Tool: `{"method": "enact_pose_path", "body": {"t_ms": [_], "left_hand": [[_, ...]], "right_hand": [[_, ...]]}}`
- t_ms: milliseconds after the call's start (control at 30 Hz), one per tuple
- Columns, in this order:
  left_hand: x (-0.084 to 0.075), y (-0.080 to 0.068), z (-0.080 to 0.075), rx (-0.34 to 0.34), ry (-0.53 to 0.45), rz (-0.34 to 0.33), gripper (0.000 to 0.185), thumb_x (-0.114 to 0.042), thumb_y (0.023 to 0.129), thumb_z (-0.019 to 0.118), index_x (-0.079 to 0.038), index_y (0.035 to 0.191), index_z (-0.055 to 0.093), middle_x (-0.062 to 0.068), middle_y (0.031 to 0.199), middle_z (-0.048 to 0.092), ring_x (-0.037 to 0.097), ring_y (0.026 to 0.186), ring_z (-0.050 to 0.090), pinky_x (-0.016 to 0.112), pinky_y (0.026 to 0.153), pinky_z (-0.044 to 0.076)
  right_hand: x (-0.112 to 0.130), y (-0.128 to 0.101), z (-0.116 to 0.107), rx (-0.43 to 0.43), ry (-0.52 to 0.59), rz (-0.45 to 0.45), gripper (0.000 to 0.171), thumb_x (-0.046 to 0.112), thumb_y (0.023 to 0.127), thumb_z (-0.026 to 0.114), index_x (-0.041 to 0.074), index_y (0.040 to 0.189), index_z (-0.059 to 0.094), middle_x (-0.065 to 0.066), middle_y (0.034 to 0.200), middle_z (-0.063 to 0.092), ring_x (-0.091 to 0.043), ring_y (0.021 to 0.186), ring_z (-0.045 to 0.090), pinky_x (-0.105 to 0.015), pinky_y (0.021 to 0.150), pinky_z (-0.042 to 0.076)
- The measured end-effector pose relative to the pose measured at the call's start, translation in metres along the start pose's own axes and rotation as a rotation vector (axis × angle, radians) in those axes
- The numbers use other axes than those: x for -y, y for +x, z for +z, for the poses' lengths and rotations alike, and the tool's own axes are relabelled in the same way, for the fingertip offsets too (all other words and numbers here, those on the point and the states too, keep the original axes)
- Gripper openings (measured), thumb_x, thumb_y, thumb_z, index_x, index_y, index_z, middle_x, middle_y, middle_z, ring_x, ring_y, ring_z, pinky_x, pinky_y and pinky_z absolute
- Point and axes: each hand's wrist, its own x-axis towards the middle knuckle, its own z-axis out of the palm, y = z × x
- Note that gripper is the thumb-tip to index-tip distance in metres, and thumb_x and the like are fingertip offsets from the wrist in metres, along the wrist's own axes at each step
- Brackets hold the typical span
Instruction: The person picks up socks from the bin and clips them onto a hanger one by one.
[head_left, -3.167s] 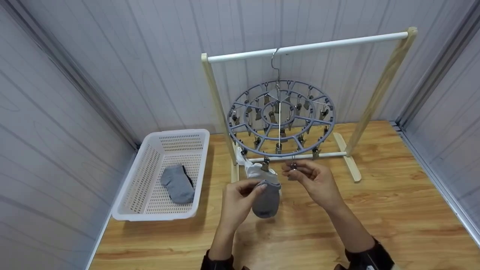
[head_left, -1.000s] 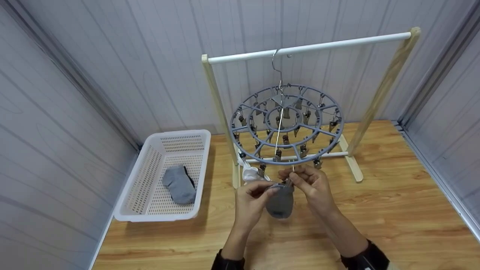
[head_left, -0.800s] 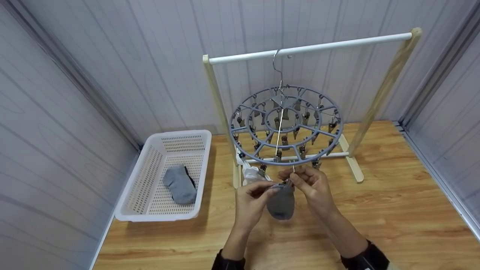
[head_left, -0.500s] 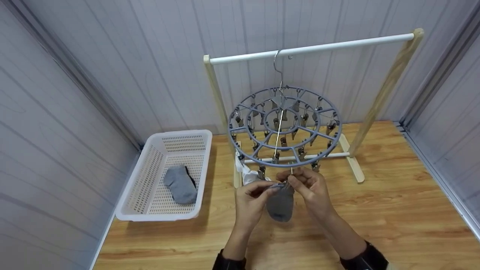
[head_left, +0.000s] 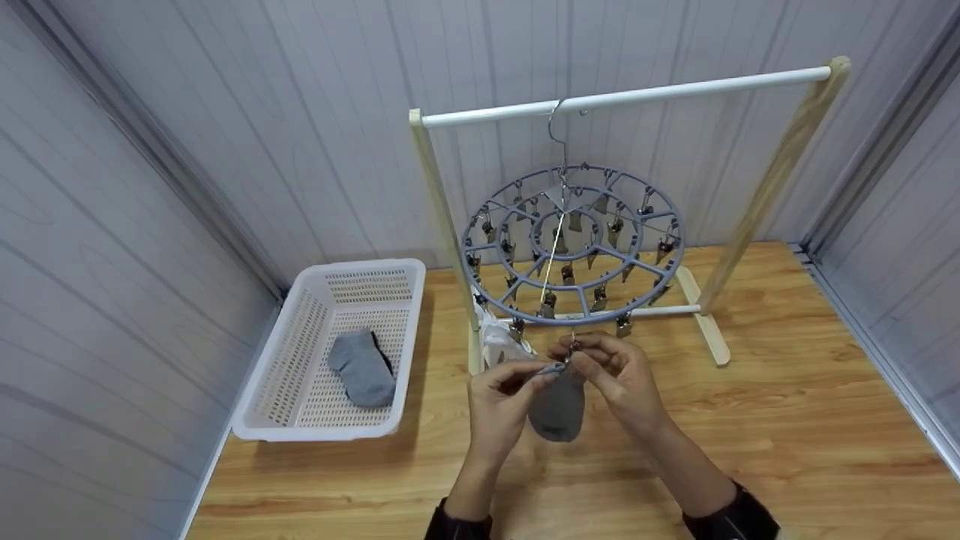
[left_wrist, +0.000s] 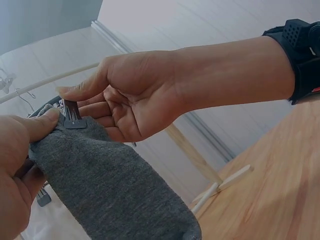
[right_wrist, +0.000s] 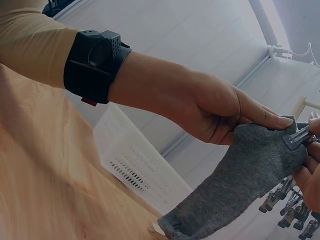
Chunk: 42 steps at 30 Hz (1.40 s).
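A grey sock hangs toe down between the two hands below the front of a round clip hanger. My left hand pinches the sock's cuff between thumb and fingers. On the other side of the cuff, my right hand pinches a metal clip, whose jaws sit over the sock's edge in both wrist views. Just left of the hands, white socks hang from the hanger, partly hidden by the left hand.
A white plastic basket stands at the left with grey socks inside. The hanger hooks over the white bar of a wooden-legged rack. Several other metal clips dangle around the ring. Panelled walls enclose the wooden tabletop.
Since the oldest frame, my left hand has brought the sock rightward to the right hand's clip, which now sits on the cuff. Lately the hanger has swung slightly, with both hands nearly in place.
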Motion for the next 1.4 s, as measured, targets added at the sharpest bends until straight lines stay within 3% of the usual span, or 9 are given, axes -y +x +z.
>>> {"method": "enact_pose_path", "body": {"t_ms": [267,533,700,867,1100,1233,1400], "left_hand": [[-0.002,0.001,-0.006,0.009,0.035,0.019,0.011,0.000,0.092,0.080,0.002,0.103,0.081,0.014,0.097,0.080,0.019,0.082,0.076,0.032,0.071,0.064],[-0.011,0.005,-0.019,-0.026,0.100,0.017,0.011,0.001,0.092,0.080,0.002,0.103,0.080,0.014,0.098,0.079,0.017,0.084,0.076,0.028,0.072,0.063],[-0.015,0.007,-0.028,-0.043,0.123,-0.025,0.011,0.000,0.091,0.081,0.002,0.102,0.080,0.013,0.095,0.080,0.016,0.082,0.076,0.028,0.071,0.062],[-0.016,0.008,-0.035,-0.024,0.127,-0.038,0.010,-0.001,0.092,0.081,0.000,0.103,0.081,0.013,0.094,0.080,0.017,0.079,0.075,0.028,0.069,0.062],[-0.018,0.010,-0.040,-0.025,0.117,-0.074,0.011,-0.002,0.093,0.081,0.002,0.103,0.080,0.014,0.096,0.079,0.016,0.082,0.075,0.028,0.072,0.062],[-0.019,0.010,-0.043,-0.039,0.108,-0.085,0.010,-0.001,0.093,0.080,0.003,0.103,0.080,0.015,0.096,0.079,0.016,0.085,0.075,0.027,0.074,0.062],[-0.020,0.010,-0.044,-0.047,0.082,-0.090,0.011,0.001,0.093,0.079,0.004,0.104,0.079,0.016,0.098,0.079,0.017,0.089,0.076,0.028,0.077,0.062]], "right_hand": [[0.001,0.001,-0.001,-0.006,-0.025,-0.009,0.028,-0.002,0.106,0.059,-0.010,0.132,0.066,-0.034,0.124,0.069,-0.032,0.115,0.073,-0.040,0.101,0.057],[0.007,0.004,-0.009,-0.023,-0.020,-0.040,0.030,-0.002,0.108,0.056,-0.016,0.134,0.061,-0.028,0.127,0.070,-0.032,0.117,0.072,-0.045,0.102,0.055],[0.013,0.005,-0.016,-0.026,-0.011,-0.045,0.029,-0.001,0.109,0.055,-0.019,0.130,0.062,-0.032,0.121,0.071,-0.033,0.114,0.073,-0.046,0.103,0.055],[0.020,0.005,-0.026,-0.060,-0.008,-0.034,0.027,0.003,0.110,0.054,-0.018,0.124,0.066,-0.026,0.112,0.076,-0.035,0.108,0.075,-0.045,0.101,0.056],[0.030,0.009,-0.041,-0.092,0.040,-0.122,0.024,-0.002,0.109,0.052,-0.021,0.113,0.067,-0.023,0.104,0.077,-0.033,0.097,0.078,-0.046,0.091,0.061],[0.033,0.011,-0.047,-0.132,0.061,-0.140,0.022,-0.003,0.109,0.053,-0.021,0.109,0.067,-0.023,0.102,0.078,-0.030,0.095,0.078,-0.044,0.090,0.061],[0.034,0.012,-0.050,-0.201,0.012,-0.120,0.021,-0.002,0.108,0.057,-0.020,0.108,0.068,-0.019,0.099,0.079,-0.027,0.094,0.078,-0.042,0.091,0.061]]}}
